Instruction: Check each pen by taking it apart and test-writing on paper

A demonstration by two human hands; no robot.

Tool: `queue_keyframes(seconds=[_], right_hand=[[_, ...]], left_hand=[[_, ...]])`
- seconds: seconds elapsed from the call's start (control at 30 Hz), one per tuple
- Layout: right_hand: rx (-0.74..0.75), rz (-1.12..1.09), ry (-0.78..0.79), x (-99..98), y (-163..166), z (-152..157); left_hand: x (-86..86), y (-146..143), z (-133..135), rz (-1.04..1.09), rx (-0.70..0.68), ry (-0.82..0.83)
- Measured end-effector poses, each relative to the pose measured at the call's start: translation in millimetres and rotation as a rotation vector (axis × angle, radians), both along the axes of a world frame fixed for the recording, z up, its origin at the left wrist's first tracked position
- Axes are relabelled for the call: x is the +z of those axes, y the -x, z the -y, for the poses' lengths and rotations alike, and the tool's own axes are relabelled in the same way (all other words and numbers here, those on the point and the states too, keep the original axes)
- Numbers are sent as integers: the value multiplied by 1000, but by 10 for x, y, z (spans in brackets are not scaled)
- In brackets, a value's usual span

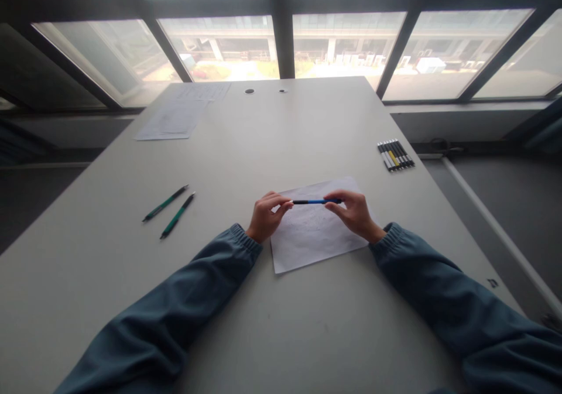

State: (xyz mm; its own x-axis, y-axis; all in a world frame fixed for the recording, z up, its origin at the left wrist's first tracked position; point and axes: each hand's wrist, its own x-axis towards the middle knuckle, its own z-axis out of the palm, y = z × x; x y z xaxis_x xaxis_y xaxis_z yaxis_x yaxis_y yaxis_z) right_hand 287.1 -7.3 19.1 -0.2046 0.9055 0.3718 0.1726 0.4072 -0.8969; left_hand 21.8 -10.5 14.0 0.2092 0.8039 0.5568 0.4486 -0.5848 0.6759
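A blue and black pen (314, 201) is held level between my two hands, above a white sheet of paper (307, 247). My left hand (268, 213) pinches its pale-tipped left end between thumb and fingers. At the other end, the thumb and fingers of my right hand (352, 209) close on the dark part of the barrel. Both hands are over or beside the sheet, which shows faint marks. Left of my hands, two green and black pens (165, 203) (177, 215) lie slanted and roughly parallel on the table.
The white table (281, 335) reaches back to the windows. A row of several pens (396, 155), one of them yellow, lies near its right edge. Papers (171, 116) rest at the far left. Two round spots (249, 91) show near the far edge.
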Motion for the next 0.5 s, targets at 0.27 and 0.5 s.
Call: queue_keyframes(seconds=[0.27,0.5], right_hand=[[211,-543,433,33,116,18],[155,-762,499,201,-14,-96]], left_hand=[[71,-31,21,-100,-302,-41],[49,-6,19,-64,-149,11]])
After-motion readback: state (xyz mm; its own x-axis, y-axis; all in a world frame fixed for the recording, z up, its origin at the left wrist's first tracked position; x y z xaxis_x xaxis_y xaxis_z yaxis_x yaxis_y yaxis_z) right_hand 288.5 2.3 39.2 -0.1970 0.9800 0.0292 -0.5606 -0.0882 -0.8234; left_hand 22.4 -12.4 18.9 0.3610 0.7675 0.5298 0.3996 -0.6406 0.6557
